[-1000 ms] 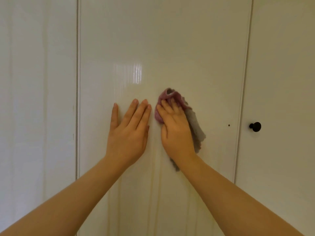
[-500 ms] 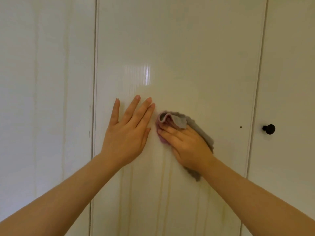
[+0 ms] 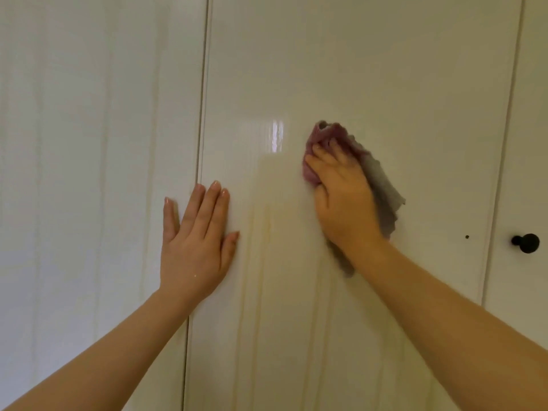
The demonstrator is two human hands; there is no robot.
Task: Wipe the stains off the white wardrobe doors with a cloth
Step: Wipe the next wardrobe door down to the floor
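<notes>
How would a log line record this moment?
stage: wiping | right hand: grips cloth on middle door | left hand: flat across door seam | yellowish streaks: visible

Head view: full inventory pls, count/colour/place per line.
glossy white wardrobe doors: 3, white, side by side across the frame
yellowish drip streaks: several, yellow-brown, middle door, lower centre
round black knob: 1, black, right door, left edge
small dark dot: 1, dark, middle door, near right edge
bunched pink-and-grey cloth: 1, pink/grey, pressed on middle door
left hand: 1, flat across left-middle seam
right hand: 1, holds cloth against door
</notes>
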